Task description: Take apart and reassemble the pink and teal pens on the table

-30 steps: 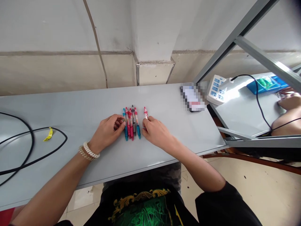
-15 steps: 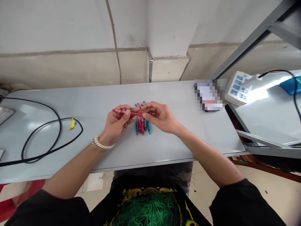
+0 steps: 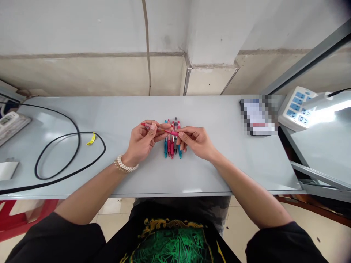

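A pink pen is held level above the table between my two hands. My left hand is closed on its clear and pink left part, thumb on top and fingers beneath. My right hand pinches the solid pink right end between thumb and fingertips. Between the hands the pen looks thinner, but I cannot tell if it is in separate parts. Just below it several pens lie side by side on the table, blue, pink and dark grey, their upper parts partly hidden by my fingers.
The grey table runs along the wall. A black cable with a yellow tag loops at left, near a white adapter. At right lie a blurred phone and a power strip beside a metal frame.
The view has shifted, so the table and things appear farther right. The pink pen stays in both hands, its right end tilted slightly lower. My right fingers are more curled.
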